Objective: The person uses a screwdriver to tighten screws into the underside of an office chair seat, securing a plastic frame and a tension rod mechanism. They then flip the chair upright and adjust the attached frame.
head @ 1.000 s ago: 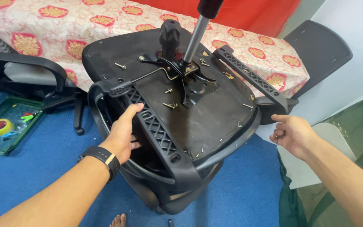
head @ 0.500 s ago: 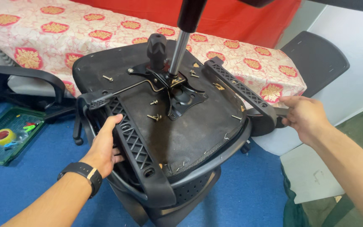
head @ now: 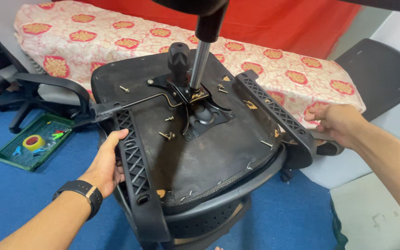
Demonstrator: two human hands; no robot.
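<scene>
On the far left, a green tray (head: pixel 24 146) with a roll of yellow tape (head: pixel 33 141) lies on the blue floor (head: pixel 15 194). The left hand (head: pixel 105 164), a black watch (head: pixel 80 190) on its wrist, reaches up with fingers curled around the ribbed black armrest (head: pixel 133 162) of an upturned office chair seat (head: pixel 209 153). The seat's dark underside faces up (screws stand loose on it), with a metal plate (head: pixel 200 111), a black knob (head: pixel 178 58) and a chrome gas cylinder (head: pixel 200 65) rising from its middle. It stands before a bed (head: pixel 93 41) with a patterned cover. The right hand (head: pixel 336 122) closes on the other armrest (head: pixel 278 120) at its outer end.
</scene>
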